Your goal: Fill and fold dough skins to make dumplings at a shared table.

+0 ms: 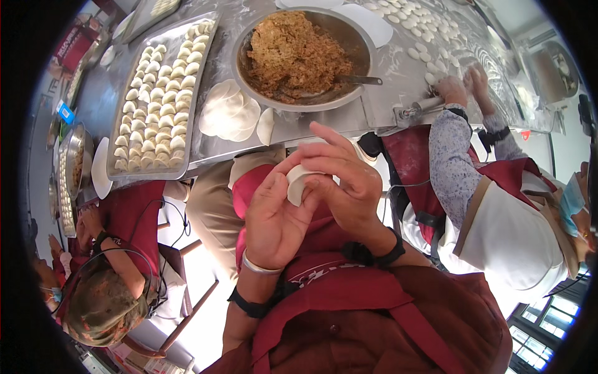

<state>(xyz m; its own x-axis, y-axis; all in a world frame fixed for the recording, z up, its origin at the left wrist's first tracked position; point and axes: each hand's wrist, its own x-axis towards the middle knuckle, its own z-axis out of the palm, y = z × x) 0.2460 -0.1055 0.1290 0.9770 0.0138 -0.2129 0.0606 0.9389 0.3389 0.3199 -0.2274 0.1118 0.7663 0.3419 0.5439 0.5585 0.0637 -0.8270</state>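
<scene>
Above my lap, just off the table edge, a folded dumpling of pale dough is held between my two hands. My left hand cups it from below, thumb against its side. The fingers of my right hand pinch its edge from the right and partly hide it. On the table beyond lie a fanned stack of round dough wrappers and a single wrapper at its right. A steel bowl of brown minced filling stands behind them, a metal-handled utensil stuck in it.
To the left, a metal tray carries rows of shaped dumplings. At the right, a co-worker's hands are over the floury table near a roller device and many dough discs. Another person sits at my left.
</scene>
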